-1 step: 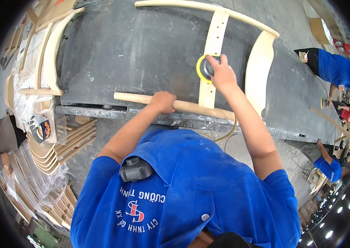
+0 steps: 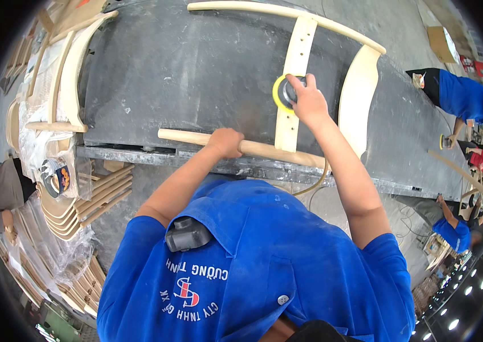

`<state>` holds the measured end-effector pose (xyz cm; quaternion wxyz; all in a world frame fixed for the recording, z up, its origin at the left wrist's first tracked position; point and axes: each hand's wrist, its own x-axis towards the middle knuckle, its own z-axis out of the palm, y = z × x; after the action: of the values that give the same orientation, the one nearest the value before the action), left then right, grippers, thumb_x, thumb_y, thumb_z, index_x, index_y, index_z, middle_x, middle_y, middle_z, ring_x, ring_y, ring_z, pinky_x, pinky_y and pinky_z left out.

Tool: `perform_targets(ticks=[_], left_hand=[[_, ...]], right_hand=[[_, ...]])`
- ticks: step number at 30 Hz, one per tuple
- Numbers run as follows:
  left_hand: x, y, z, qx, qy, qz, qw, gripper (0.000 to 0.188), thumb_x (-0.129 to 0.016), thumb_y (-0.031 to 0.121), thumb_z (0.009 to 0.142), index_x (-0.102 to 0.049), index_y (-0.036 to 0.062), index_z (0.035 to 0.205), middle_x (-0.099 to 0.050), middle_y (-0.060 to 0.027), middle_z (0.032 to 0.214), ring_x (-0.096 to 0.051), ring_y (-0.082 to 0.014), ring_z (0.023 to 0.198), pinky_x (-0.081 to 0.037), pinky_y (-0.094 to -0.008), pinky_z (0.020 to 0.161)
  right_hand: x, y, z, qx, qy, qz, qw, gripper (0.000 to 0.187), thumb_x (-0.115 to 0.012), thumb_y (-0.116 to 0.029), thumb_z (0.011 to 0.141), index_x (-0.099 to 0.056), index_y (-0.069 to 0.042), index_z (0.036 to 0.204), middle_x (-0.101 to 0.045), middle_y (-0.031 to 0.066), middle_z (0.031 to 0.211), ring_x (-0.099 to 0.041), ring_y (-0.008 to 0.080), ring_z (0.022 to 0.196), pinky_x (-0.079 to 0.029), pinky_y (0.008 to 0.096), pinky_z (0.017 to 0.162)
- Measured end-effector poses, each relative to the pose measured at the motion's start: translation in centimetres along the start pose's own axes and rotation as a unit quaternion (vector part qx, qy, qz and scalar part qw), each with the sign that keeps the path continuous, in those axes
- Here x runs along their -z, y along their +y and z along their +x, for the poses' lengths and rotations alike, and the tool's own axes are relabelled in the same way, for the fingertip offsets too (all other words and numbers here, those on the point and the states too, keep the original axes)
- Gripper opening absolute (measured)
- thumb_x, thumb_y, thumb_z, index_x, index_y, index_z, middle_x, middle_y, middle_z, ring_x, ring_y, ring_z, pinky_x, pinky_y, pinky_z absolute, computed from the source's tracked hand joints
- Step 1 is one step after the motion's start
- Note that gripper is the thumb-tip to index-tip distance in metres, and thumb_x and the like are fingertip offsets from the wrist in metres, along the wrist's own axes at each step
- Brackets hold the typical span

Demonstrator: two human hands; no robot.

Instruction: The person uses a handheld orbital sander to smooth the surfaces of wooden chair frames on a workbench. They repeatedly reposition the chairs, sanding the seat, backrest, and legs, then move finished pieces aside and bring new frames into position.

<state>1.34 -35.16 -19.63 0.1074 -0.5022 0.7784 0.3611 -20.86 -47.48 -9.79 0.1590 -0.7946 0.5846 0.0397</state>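
Note:
A pale wooden chair frame (image 2: 294, 124) lies on the dark work table, its drilled crosspiece running between two long rails. My left hand (image 2: 226, 142) is closed around the near round rail (image 2: 276, 150), close to the table's front edge. On the crosspiece, my right hand (image 2: 311, 102) grips a round power sander (image 2: 282, 92) with a yellow rim from above. The hand hides much of the sander's body. The sander's pad lies over the middle of the crosspiece. A wide curved slat (image 2: 358, 97) joins the frame at the right.
Another wooden frame (image 2: 71, 68) rests on plastic wrap at the table's left end. Curved wooden parts (image 2: 90, 199) are stacked below it. A tan hose (image 2: 320, 181) hangs by my right forearm. Co-workers in blue (image 2: 464, 94) stand at the right, and another person (image 2: 2, 185) at the left.
The sander and the chair frame sit very slightly farther right. Both hands keep their grips.

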Motion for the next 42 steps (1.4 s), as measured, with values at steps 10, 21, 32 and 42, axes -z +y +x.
perform_targets(ticks=[10, 21, 32, 42], left_hand=[[0.7, 0.4, 1.4, 0.006, -0.049, -0.008, 0.999, 0.032, -0.073, 0.032, 0.072, -0.070, 0.0104, 0.095, -0.071, -0.0124, 0.091, -0.069, -0.0308, 0.089, -0.055, -0.0412, 0.080], [0.8, 0.7, 1.8, -0.006, -0.057, -0.049, 0.997, 0.028, -0.073, 0.027, 0.070, -0.069, 0.0094, 0.092, -0.071, -0.0137, 0.090, -0.068, -0.0316, 0.089, -0.054, -0.0428, 0.080], [1.2, 1.7, 2.3, -0.011, -0.080, -0.043, 0.996, 0.030, -0.074, 0.029, 0.073, -0.068, 0.0078, 0.094, -0.070, -0.0138, 0.093, -0.067, -0.0315, 0.092, -0.054, -0.0427, 0.081], [0.3, 2.1, 2.9, -0.036, -0.061, -0.023, 0.997, 0.034, -0.072, 0.035, 0.075, -0.065, 0.0071, 0.093, -0.070, -0.0140, 0.089, -0.067, -0.0320, 0.088, -0.054, -0.0443, 0.077]], right_hand=[[2.8, 3.1, 10.6, -0.043, 0.009, -0.010, 0.999, 0.071, -0.074, -0.012, 0.077, -0.043, -0.027, 0.139, -0.043, 0.0224, 0.129, -0.060, 0.0424, 0.105, -0.052, 0.0456, 0.090], [4.5, 5.6, 18.8, -0.085, 0.021, -0.027, 0.996, 0.074, -0.077, -0.017, 0.076, -0.042, -0.028, 0.140, -0.044, 0.0223, 0.131, -0.058, 0.0408, 0.113, -0.049, 0.0441, 0.096], [5.3, 7.9, 20.5, -0.104, 0.021, -0.001, 0.994, 0.071, -0.073, -0.014, 0.077, -0.042, -0.030, 0.139, -0.046, 0.0208, 0.128, -0.059, 0.0394, 0.112, -0.050, 0.0425, 0.095], [3.8, 6.7, 13.9, -0.110, 0.020, 0.003, 0.994, 0.067, -0.060, -0.004, 0.080, -0.045, -0.032, 0.139, -0.043, 0.0212, 0.134, -0.061, 0.0393, 0.109, -0.052, 0.0425, 0.092]])
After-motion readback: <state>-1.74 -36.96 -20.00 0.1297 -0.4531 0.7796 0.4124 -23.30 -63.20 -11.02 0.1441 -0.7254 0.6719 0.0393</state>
